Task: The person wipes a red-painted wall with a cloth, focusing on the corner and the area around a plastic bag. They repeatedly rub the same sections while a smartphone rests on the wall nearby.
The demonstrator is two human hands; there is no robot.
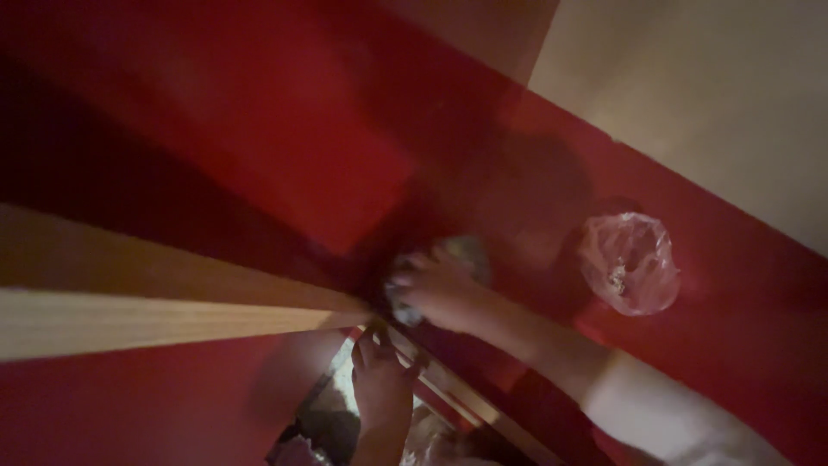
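Head view: right hand (440, 289) presses a crumpled cloth (466, 256) against the red surface (285, 147), fingers curled over it, cloth bunched under palm and fingertips. Left hand (379, 388), just below, rests fingers flat on the metal frame edge (448, 388); holds nothing. Clear plastic bag (630, 263) right of the grip, apart. Pale wooden beam (129, 311) to its left.

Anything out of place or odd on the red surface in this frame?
One thing: a crumpled clear plastic bag lies loose on the red surface, apart from both hands. The right hand presses a crumpled cloth; the left hand rests at a metal-framed edge.
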